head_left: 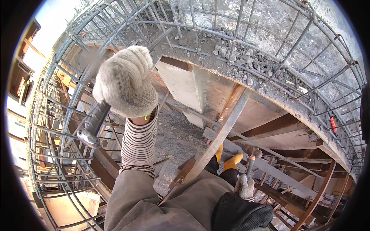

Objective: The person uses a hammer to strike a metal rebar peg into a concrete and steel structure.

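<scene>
My left hand (125, 82), in a thick off-white knitted glove, is closed in a fist around a dark steel chisel (97, 124). Its blunt, rounded metal end sticks out below the fist, towards me. A dark rod (162, 39) shows beyond the glove, near the rubble; I cannot tell whether it is the chisel's far part or a rebar. Lower right, my right hand (244, 186), also gloved, is wrapped round the handle of a hammer (253, 152). The hammer's head points up, with an orange band below it, well apart from the chisel.
Curved rebar cages (63, 111) rise at left and along the top. Broken concrete (246, 57) lies on the rim of a curved formwork. A timber brace (219, 133) slants close before me. Yellow boots (232, 161) stand below among boards and beams. A black mesh item (243, 211) hangs near my right arm.
</scene>
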